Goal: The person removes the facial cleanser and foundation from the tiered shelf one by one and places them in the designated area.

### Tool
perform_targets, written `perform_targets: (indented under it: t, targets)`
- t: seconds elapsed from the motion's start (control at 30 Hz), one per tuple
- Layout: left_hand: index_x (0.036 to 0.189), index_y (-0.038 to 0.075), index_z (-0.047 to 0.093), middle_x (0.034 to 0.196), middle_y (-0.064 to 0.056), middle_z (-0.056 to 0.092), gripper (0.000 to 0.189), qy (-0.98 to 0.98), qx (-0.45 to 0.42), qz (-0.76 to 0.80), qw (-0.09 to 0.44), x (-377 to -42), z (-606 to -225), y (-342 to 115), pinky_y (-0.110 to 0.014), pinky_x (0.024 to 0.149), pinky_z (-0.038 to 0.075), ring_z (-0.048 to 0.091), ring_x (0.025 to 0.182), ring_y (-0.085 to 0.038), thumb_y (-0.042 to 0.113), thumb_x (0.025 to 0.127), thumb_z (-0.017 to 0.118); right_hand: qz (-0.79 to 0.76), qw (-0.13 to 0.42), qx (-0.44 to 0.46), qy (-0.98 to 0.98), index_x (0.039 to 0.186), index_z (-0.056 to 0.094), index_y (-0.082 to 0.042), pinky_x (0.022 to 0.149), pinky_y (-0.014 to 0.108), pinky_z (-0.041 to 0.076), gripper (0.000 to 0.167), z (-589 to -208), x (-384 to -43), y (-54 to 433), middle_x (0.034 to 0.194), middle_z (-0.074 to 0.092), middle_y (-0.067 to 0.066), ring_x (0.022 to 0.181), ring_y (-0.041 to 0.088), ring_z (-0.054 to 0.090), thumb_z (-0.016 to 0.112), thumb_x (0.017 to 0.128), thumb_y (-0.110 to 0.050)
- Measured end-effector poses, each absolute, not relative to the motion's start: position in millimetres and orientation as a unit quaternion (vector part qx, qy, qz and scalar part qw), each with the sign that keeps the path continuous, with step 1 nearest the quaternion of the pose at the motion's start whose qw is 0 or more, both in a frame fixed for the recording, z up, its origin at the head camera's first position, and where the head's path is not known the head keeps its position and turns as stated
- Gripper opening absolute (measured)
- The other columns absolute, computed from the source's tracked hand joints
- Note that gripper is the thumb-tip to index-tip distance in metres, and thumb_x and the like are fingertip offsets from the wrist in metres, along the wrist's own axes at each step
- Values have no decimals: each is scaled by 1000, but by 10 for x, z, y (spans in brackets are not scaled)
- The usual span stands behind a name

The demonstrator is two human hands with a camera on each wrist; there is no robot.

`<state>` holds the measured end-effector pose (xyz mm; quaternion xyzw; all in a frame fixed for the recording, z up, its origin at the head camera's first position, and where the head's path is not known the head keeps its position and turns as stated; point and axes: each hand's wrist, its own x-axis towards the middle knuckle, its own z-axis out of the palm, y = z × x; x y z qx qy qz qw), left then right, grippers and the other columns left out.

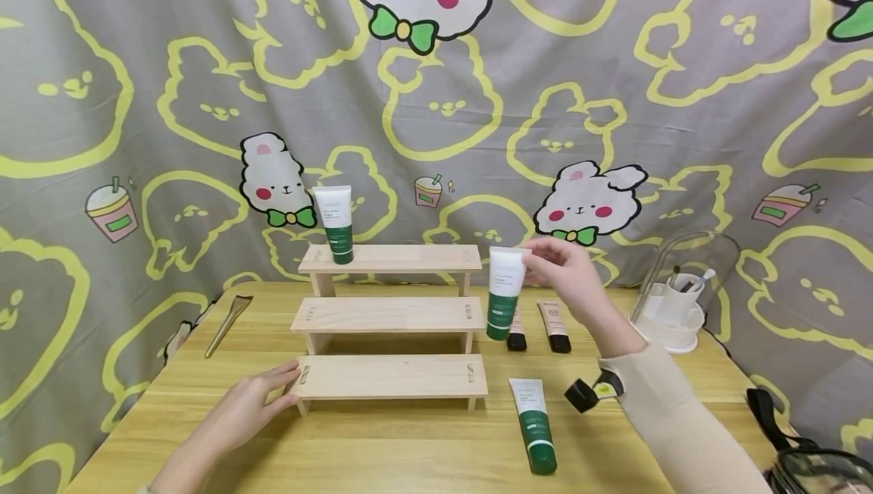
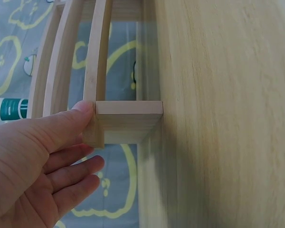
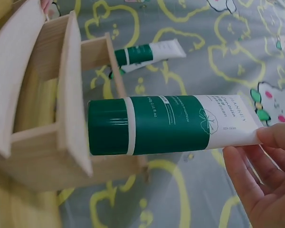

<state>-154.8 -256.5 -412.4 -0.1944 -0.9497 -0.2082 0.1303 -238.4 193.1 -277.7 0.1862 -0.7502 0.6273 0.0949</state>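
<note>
A three-step wooden display stand (image 1: pixel 392 376) sits on the table. At the left end of its lowest step, my left hand (image 1: pixel 255 401) pinches the board between thumb and fingers; the left wrist view shows the thumb (image 2: pixel 83 108) on the board's edge. My right hand (image 1: pixel 569 274) holds a white and green squeeze tube (image 1: pixel 505 293) by its flat white end, cap down, in the air beside the stand's right side. A matching squeeze tube (image 1: pixel 337 225) stands upright on the top step's left part. Another green and white tube (image 1: pixel 534 426) lies on the table at right front.
Two small beige BB tubes lie behind the held tube, the right one (image 1: pixel 555 326) in full view. A white brush holder (image 1: pixel 675 312) under a clear dome stands at back right. A slim gold-coloured tool (image 1: pixel 228 326) lies at left. A patterned curtain (image 1: pixel 436 123) hangs behind.
</note>
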Motion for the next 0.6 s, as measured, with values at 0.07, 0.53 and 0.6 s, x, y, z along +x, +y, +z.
perform_targets:
  t: [0.07, 0.53, 0.6]
  targets:
    - [114, -2, 63, 124, -16, 55, 40, -950, -193, -207, 129, -1548, -4124, -2564, -49, 88, 45, 56, 106, -34, 17, 80, 71, 630, 92, 177, -751, 106, 55, 11, 71, 35, 56, 30, -2874, -2353, 2033, 90, 60, 10, 76, 18, 62, 60, 91, -14]
    - [113, -3, 63, 123, -17, 56, 39, -948, -196, -210, 135, -1546, -4134, -2561, -49, 87, 45, 57, 105, -35, 16, 79, 72, 608, 35, 102, -787, 112, 51, 13, 71, 38, 56, 33, -3398, -2189, 2508, 92, 58, 10, 78, 17, 59, 56, 93, -14]
    - [113, -3, 63, 123, -17, 56, 39, -948, -197, -211, 135, -1546, -4133, -2560, -49, 87, 45, 56, 105, -34, 15, 79, 72, 605, 20, 94, -790, 113, 50, 14, 70, 38, 56, 33, -3459, -2167, 2570, 92, 58, 11, 79, 18, 58, 55, 93, -12]
